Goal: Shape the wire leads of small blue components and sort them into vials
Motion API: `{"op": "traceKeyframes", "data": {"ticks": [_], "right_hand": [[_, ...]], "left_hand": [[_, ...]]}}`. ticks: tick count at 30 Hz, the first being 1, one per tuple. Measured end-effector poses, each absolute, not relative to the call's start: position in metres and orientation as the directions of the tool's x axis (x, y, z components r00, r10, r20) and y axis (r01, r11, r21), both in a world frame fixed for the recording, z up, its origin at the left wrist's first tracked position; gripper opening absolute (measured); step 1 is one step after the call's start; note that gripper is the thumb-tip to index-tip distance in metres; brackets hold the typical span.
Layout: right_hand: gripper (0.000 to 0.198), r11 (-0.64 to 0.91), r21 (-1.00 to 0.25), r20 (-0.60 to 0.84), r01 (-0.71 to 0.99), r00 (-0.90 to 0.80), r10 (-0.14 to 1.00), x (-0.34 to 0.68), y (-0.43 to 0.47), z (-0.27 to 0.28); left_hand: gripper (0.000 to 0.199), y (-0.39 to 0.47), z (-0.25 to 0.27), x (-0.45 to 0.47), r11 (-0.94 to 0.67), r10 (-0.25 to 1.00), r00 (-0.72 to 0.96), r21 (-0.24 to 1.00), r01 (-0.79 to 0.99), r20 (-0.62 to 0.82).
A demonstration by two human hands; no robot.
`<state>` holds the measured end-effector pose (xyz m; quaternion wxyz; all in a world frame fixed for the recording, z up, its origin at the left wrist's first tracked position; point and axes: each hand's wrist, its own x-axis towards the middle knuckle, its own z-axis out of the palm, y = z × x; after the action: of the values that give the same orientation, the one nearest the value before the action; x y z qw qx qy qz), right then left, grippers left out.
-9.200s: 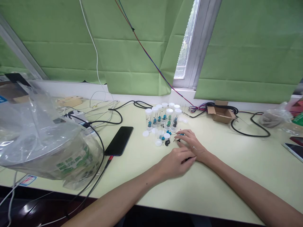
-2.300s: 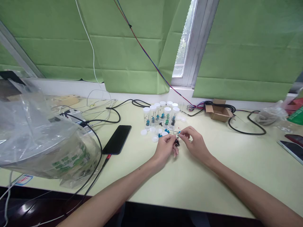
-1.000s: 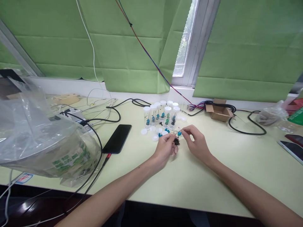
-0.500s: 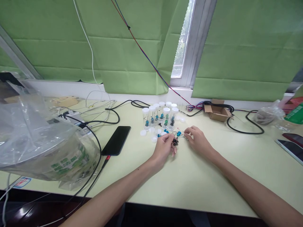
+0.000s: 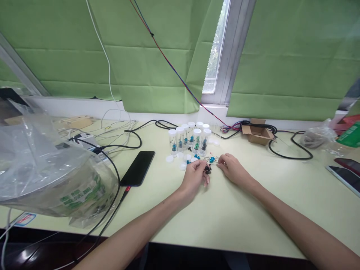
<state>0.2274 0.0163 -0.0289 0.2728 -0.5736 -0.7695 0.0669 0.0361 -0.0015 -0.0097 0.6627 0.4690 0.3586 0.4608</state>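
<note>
My left hand [image 5: 195,176] is closed around a small bunch of black pieces [image 5: 207,169] with thin stems, held just above the table. To its right, the fingertips of my right hand [image 5: 229,167] are pinched together beside a blue piece [image 5: 212,159] with thin metal stems. Whatever lies between those fingertips is too small to make out. Behind my hands stands a group of clear tubes with white caps [image 5: 197,140], holding blue, green and black pieces. Loose white caps [image 5: 169,159] and more blue pieces [image 5: 197,156] lie in front of the tubes.
A black phone [image 5: 137,168] with a cable lies left of my arms. Further left stands a large plastic-wrapped container [image 5: 56,180]. Black cables [image 5: 140,138] run along the back. A small open cardboard box [image 5: 258,135] sits back right; another phone [image 5: 344,180] lies far right.
My right hand has shifted very slightly, with its fingertips drawn closer together. The left hand keeps its hold on the black pieces. The whole view has moved a little.
</note>
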Motion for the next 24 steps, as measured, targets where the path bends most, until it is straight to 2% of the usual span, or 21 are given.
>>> {"op": "traceKeyframes", "data": {"ticks": [16,24], "right_hand": [[0.015,0.389,-0.432,0.409,0.814,-0.207,0.889,0.223,0.016,-0.024],[0.017,0.436,-0.545,0.544,0.717,-0.094,0.834,0.213,0.008,-0.016]], "left_hand": [[0.033,-0.003,-0.008,0.036,0.139,0.946,0.32,0.955,-0.262,-0.05],[0.036,-0.002,-0.006,0.035,0.124,0.951,0.305,0.964,-0.237,-0.048]]}}
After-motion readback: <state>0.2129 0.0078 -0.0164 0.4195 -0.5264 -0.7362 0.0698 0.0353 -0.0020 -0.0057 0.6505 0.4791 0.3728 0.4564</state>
